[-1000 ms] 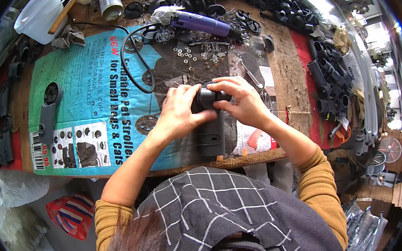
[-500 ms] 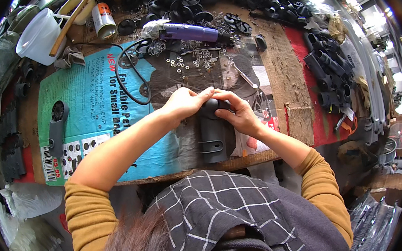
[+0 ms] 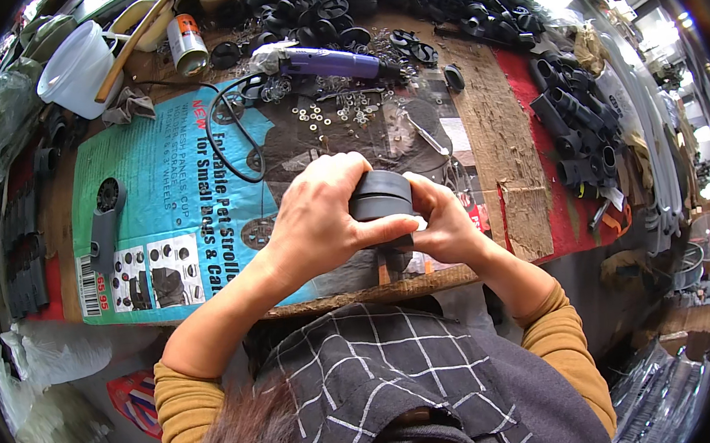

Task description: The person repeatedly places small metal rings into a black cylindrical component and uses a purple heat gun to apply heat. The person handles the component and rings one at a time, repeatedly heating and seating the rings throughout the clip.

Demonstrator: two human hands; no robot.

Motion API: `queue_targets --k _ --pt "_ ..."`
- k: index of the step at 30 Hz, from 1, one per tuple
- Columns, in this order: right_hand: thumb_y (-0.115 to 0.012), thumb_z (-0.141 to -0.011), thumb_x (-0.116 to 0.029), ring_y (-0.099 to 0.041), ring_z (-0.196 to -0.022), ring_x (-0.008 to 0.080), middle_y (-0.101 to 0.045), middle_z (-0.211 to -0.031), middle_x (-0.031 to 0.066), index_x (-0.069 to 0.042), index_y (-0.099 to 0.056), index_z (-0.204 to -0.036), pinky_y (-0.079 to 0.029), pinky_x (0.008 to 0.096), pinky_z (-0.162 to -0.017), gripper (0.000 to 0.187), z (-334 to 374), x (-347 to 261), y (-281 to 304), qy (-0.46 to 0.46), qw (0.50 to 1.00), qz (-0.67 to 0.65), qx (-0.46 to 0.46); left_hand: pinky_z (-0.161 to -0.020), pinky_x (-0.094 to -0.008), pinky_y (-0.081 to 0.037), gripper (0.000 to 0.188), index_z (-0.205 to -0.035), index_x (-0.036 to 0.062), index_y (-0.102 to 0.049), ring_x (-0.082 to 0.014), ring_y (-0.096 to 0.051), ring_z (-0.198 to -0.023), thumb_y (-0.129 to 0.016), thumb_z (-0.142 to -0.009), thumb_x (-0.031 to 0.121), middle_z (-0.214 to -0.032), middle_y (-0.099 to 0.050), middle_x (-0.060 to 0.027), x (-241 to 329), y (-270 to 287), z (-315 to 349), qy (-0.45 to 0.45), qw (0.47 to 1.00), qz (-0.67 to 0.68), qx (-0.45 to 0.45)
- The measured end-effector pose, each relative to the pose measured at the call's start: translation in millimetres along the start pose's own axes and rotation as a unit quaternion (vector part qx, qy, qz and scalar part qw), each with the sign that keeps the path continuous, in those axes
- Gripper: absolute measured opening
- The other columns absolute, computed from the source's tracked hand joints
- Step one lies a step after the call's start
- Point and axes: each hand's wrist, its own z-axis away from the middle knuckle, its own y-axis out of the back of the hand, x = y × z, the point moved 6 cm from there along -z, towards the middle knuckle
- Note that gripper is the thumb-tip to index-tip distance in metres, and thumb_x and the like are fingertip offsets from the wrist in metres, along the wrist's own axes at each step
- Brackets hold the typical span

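Both hands hold a dark grey plastic part (image 3: 380, 195) with a round, grooved head, just above the near middle of the bench. My left hand (image 3: 320, 216) wraps its left side, the thumb lying across the front below the groove. On the other side my right hand (image 3: 445, 223) grips it with bent fingers, its thumb low near the left thumb. The underside of the part is hidden by the hands. A similar grey part (image 3: 105, 233), long with a round hub end, lies on the printed cardboard (image 3: 171, 175) to the left.
A purple electric tool (image 3: 331, 61) with a black cord lies beyond my hands, near small washers (image 3: 311, 116). Black wheel-like parts (image 3: 334, 6) heap at the back. Dark tubular parts (image 3: 572, 119) pile at right. A white bucket (image 3: 75, 69) and spray can (image 3: 186, 43) stand back left.
The grey part has been turned up: its long slotted body pointed toward me before, and now its grooved round head shows between my hands. My left hand has shifted its hold to the side.
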Motion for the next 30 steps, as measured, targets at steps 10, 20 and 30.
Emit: queue_targets --k 10,20,30 --pt "-0.075 -0.067 -0.006 -0.066 -0.086 0.0278 -0.067 -0.095 0.0148 0.000 -0.058 -0.103 -0.051 0.0346 -0.078 0.041 -3.8 -20.0 -16.7 0.026 0.948 0.316 0.035 -0.081 -0.0433 -0.047 0.065 -0.091 -0.0012 -0.060 -0.0344 -0.059 -0.088 -0.079 -0.066 0.055 -0.088 -0.062 -0.0162 -22.2 5.9 16.1 -0.070 0.996 -0.011 0.048" --pt "-0.059 -0.084 -0.014 -0.062 -0.096 0.0267 -0.063 -0.113 0.0185 0.005 -0.063 -0.109 -0.052 0.0360 -0.079 0.031 -18.8 26.3 -89.5 0.273 0.567 0.752 0.198 -0.112 -0.0453 -0.026 0.082 -0.144 -0.0107 -0.025 -0.0429 -0.033 -0.134 -0.053 -0.095 0.049 -0.144 -0.031 -0.0313 -62.8 -36.7 51.0 0.086 0.976 0.122 0.159" --pt "-0.062 -0.096 -0.019 -0.057 -0.076 0.0062 -0.063 -0.090 0.0015 0.001 -0.063 -0.107 -0.050 0.0236 -0.064 0.023 -57.9 49.5 -16.5 -0.077 0.991 0.057 0.090 -0.097 -0.0433 -0.043 0.058 -0.116 0.0024 -0.054 -0.0358 -0.055 -0.109 -0.081 -0.073 0.031 -0.116 -0.057 -0.0189 -84.1 -31.0 38.4 0.018 0.981 0.042 0.188"
